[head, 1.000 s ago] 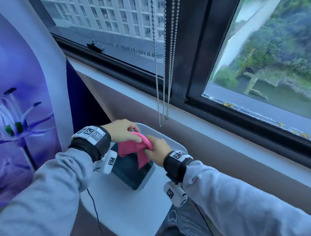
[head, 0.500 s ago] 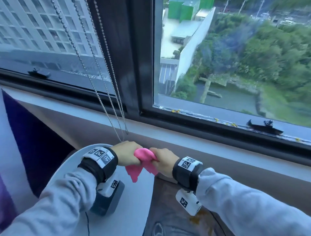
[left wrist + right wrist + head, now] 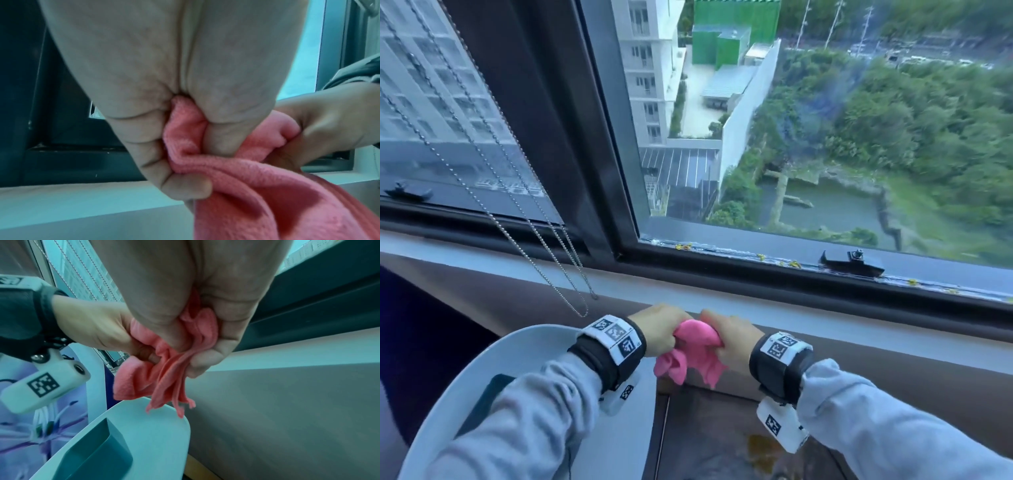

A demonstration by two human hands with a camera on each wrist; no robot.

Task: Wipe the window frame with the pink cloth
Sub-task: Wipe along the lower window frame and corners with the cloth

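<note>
Hands meet just below the pale sill (image 3: 825, 320): my left hand (image 3: 659, 329) and right hand (image 3: 729, 337) each have their fingers curled tight round the bunched pink cloth (image 3: 693, 346), which I hold in the air between them, its loose ends hanging over the far edge of the white table (image 3: 517, 346). The dark window frame (image 3: 774, 270) runs left to right beyond the sill, apart from the cloth. A bead chain (image 3: 530, 219) hangs at the far left.
</note>
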